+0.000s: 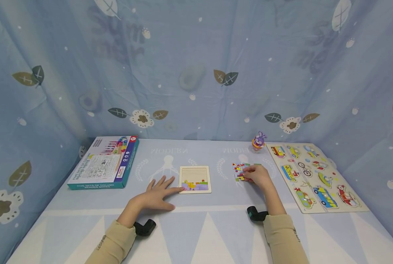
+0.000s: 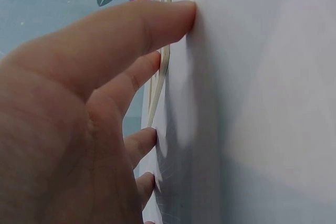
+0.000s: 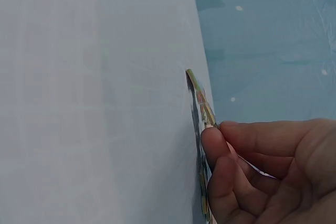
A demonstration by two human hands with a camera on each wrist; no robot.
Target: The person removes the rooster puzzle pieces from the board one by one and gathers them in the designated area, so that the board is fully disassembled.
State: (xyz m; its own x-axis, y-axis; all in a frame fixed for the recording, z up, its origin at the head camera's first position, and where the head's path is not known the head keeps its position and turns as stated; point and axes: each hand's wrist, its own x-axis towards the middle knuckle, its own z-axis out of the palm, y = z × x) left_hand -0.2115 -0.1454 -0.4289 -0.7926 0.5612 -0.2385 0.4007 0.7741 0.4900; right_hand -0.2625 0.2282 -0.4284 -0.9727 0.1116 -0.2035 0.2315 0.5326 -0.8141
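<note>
A small square wooden puzzle tray (image 1: 195, 170) lies mid-table, with colourful pieces filling its lower part. My left hand (image 1: 157, 195) is spread flat to its left, the index fingertip touching the tray's lower left edge. In the left wrist view the thumb (image 2: 121, 27) reaches out straight and holds nothing. To the right of the tray lies a cluster of bright jigsaw pieces (image 1: 238, 169). Over them, my right hand (image 1: 258, 175) pinches a jigsaw piece (image 3: 202, 98) between thumb and fingers; the fingers hide much of it.
A boxed set (image 1: 100, 161) lies at the back left. At the right is a large wooden vehicle puzzle board (image 1: 310, 172). A small purple rabbit figure (image 1: 259, 141) stands near the back edge, before the blue patterned curtain (image 1: 190, 95).
</note>
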